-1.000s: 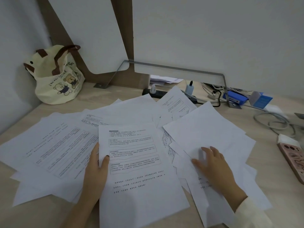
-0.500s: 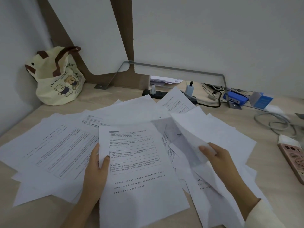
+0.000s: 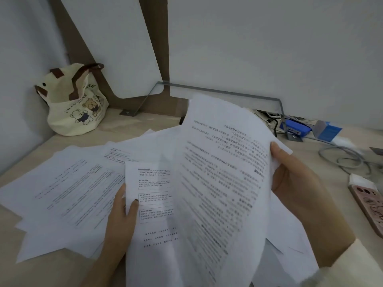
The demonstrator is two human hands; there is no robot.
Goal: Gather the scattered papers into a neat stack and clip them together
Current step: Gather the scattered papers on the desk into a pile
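White printed sheet (image 3: 223, 172) is hanging tilted above the wooden bench (image 3: 128, 123), right hand (image 3: 294, 183) gripping its edge; left hand (image 3: 120, 216) is pinching a flat printed page (image 3: 153, 204) atop scattered white papers (image 3: 72, 193). Back-left, cream canvas tote bag (image 3: 76, 106) is sitting, contents hidden.

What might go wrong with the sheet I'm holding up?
The right hand pinches the lifted white printed sheet at one edge only; it bows and may crease or slip.
Its text looks upside down, so it may land reversed on the white boxed-text sheet that the left hand holds.
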